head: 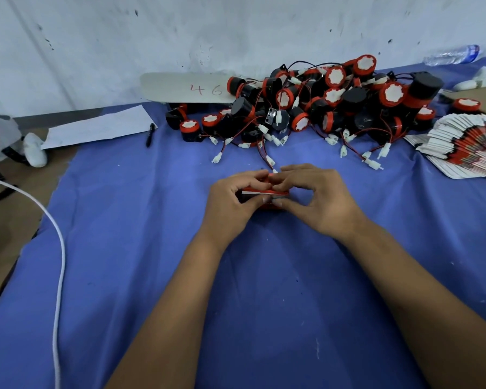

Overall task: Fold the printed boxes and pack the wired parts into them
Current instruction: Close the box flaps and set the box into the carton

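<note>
Red printed cardboard box (264, 190), one only, sits mid-cloth, pinched between two hands.

At the far left edge lie one white cable (57, 265), one white paper sheet (98, 127) and one black pen (150, 134). Left hand (233, 202) and right hand (317, 200) each curl fingers round the box on the blue cloth (152, 248), whose near half is open room. Far behind, a heap of black-and-red wired parts (320, 105), too tangled to count; far right, one fanned stack of flat printed boxes (466, 144).
</note>
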A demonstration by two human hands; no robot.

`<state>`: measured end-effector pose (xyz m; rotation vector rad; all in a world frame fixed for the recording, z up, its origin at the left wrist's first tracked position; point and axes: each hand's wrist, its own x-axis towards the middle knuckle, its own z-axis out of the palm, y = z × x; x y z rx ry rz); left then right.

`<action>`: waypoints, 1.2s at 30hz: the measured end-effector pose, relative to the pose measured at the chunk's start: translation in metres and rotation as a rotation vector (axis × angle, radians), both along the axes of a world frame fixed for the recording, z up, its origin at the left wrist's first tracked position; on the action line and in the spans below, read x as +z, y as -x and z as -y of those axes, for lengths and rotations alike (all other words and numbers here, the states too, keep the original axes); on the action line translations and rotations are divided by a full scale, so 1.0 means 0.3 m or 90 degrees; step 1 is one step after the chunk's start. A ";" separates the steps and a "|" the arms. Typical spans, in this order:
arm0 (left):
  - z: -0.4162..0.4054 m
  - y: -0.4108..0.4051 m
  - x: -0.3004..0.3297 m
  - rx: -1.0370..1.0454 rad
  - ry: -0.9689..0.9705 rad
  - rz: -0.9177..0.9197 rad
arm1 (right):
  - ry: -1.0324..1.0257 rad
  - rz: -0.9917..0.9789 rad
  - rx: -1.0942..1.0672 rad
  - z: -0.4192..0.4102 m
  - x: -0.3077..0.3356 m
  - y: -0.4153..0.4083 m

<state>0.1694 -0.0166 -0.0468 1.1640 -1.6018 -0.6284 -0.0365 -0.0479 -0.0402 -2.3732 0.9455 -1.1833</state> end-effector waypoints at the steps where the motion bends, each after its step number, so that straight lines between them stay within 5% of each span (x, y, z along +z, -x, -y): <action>1: -0.002 -0.006 0.002 -0.010 0.000 0.000 | 0.045 -0.021 -0.011 -0.003 -0.002 -0.009; 14: -0.020 -0.031 -0.013 0.111 0.063 0.001 | 0.086 -0.064 -0.059 -0.022 -0.018 -0.036; 25: -0.013 -0.021 -0.019 0.069 0.113 0.149 | 0.115 -0.030 -0.033 -0.022 -0.012 -0.066; 36: 0.002 -0.007 -0.014 0.031 0.020 0.031 | 0.042 -0.055 -0.009 -0.020 -0.007 -0.046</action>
